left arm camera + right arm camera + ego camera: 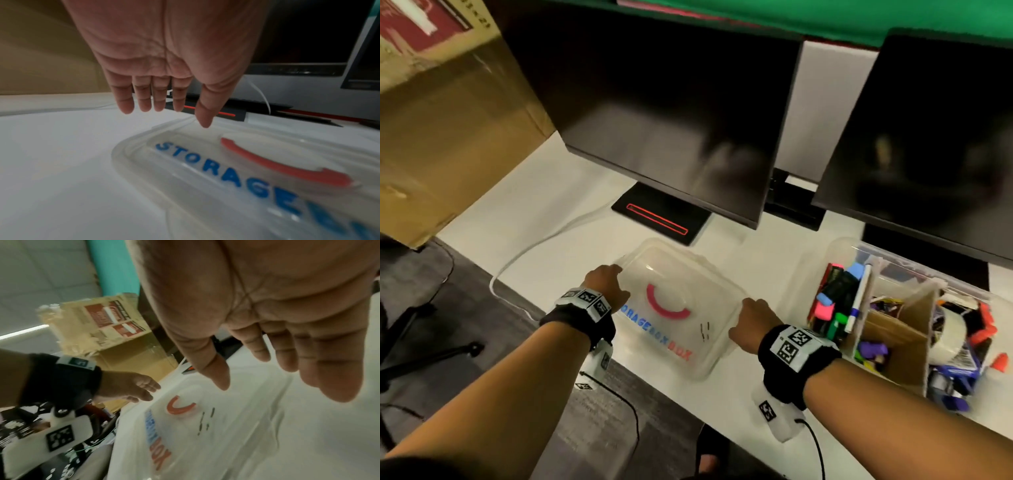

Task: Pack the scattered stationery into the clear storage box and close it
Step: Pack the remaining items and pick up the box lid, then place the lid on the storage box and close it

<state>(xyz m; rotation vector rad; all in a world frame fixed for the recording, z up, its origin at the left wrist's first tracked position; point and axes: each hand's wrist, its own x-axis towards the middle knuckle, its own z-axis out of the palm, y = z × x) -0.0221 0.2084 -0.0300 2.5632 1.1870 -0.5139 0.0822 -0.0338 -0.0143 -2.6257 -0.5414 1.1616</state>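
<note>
Beside the filled storage box (893,291), both the left hand (607,286) and right hand (748,323) hover spread-fingered, empty, at the lid (678,308); a one-sided lift might tip it.

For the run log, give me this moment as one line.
left hand: open, at lid edge | right hand: open, at lid edge | storage box: filled, uncovered

Lid (674,329) on desk (544,219); filled box (914,267) to its right.
</note>
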